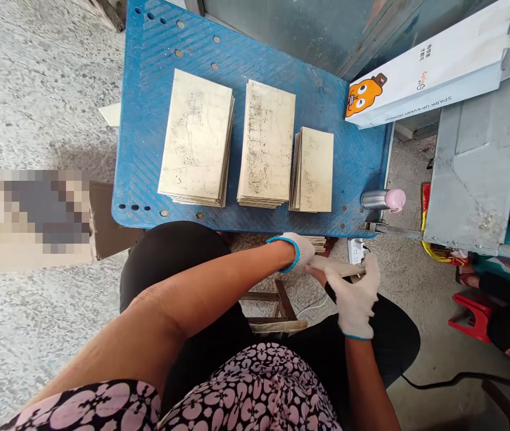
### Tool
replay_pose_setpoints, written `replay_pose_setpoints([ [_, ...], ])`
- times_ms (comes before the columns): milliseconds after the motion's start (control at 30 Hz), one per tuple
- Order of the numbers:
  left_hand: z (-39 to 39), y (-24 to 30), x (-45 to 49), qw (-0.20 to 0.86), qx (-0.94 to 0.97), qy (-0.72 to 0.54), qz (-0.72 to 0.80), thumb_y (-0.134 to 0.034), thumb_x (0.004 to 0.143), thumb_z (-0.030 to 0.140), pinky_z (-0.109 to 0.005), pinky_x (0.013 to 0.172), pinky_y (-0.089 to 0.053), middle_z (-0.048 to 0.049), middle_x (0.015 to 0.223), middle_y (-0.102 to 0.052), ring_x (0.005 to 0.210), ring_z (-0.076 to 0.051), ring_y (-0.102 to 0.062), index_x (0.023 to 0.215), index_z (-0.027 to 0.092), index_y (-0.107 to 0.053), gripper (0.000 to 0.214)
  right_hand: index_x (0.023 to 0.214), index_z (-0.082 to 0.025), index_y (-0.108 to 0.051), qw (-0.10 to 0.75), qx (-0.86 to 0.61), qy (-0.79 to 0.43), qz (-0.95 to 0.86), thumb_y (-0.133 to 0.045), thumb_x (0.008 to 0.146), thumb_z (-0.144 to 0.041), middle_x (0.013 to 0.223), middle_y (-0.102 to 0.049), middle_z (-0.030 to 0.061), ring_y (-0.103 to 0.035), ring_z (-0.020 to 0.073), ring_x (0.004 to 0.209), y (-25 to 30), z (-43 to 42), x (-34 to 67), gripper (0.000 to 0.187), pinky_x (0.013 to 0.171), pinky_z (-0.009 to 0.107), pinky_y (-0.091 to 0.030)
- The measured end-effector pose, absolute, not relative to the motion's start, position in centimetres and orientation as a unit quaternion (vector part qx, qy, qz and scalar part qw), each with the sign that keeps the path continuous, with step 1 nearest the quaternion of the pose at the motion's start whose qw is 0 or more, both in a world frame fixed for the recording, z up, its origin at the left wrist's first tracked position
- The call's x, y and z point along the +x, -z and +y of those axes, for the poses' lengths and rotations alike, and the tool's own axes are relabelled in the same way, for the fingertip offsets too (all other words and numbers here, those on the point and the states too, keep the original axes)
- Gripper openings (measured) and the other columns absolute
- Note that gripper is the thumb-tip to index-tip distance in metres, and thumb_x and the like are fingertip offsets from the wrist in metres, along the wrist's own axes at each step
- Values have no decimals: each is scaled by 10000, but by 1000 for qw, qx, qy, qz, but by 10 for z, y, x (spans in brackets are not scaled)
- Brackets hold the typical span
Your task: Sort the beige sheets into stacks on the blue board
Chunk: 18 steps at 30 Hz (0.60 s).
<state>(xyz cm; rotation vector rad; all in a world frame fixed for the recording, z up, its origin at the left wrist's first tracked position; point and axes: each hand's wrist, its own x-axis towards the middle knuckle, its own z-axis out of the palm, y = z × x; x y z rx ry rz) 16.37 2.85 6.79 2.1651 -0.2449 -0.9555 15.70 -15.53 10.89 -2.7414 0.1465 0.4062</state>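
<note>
Both hands wear white gloves with blue cuffs and are low, just beyond the near table edge. My left hand (300, 250) is closed at the left end of a pale flat panel (336, 266), seen nearly edge-on; its fingertips are hidden. My right hand (357, 296) grips the panel's right end, its thumb and fingers spread wide around it. Just behind the left hand, partly under the table, a low stack of thin panels (316, 242) shows. On the table are a large stack of cream panels (196, 134), a middle stack (266, 140) and a smaller stack (316, 170).
The stacks stand on a blue plastic table (142, 131). A steel bottle with a pink lid (374, 199) lies near its right edge, below a white paper bag (425, 66). A power strip (356, 250) is under the edge. Right are a grey metal panel (474, 167), a red stool (471, 317) and another person.
</note>
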Motion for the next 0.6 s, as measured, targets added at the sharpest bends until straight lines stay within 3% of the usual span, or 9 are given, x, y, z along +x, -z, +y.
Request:
replay_pose_setpoints([
  [67, 27, -75, 165, 357, 839, 383, -149, -671, 843, 228, -422, 945, -551, -209, 1126, -765, 1052, -333, -725, 1155, 96, -748, 347, 1584, -197, -314, 244, -963, -99, 55, -776, 663, -614, 1521, -467, 159, -572, 331, 1313, -121, -156, 166, 1112, 1038, 412, -549],
  [167, 30, -83, 169, 386, 842, 346, -152, -607, 888, 233, -352, 905, -542, -148, 1127, -770, 1039, -282, -722, 1169, 164, -743, 319, 1558, -187, -332, 314, -947, -55, 46, -818, 630, -592, 1461, -500, 157, -601, 302, 1248, -130, -150, 184, 1123, 1019, 415, -554],
  [267, 39, -86, 173, 426, 843, 315, -92, -539, 934, 260, -285, 839, -527, -115, 1106, -774, 988, -237, -723, 1179, 174, -741, 330, 1444, -204, -431, 394, -917, -52, 21, -732, 733, -617, 1265, -608, 101, -637, 260, 1148, -125, -144, 201, 876, 978, 424, -565],
  [367, 47, -83, 177, 476, 824, 307, -10, -514, 947, 315, -252, 777, -513, -100, 1004, -780, 912, -212, -718, 1144, 145, -764, 361, 1204, -216, -569, 446, -888, -82, 73, -572, 848, -649, 1072, -663, 57, -667, 231, 1068, -104, -138, 212, 561, 922, 381, -574],
  [500, 54, -73, 185, 582, 759, 276, 91, -561, 924, 336, -240, 740, -517, -54, 870, -755, 862, -198, -691, 1064, 105, -789, 354, 1003, -191, -631, 515, -817, -210, 150, -522, 849, -644, 986, -716, 69, -705, 222, 949, -68, -128, 216, 491, 799, 329, -579],
  [600, 58, -66, 197, 653, 701, 222, 178, -577, 942, 379, -241, 693, -529, -61, 843, -752, 821, -194, -689, 1025, 91, -787, 366, 888, -186, -659, 516, -821, -199, 141, -598, 820, -581, 919, -743, 59, -682, 207, 845, -55, -116, 227, 406, 704, 301, -552],
])
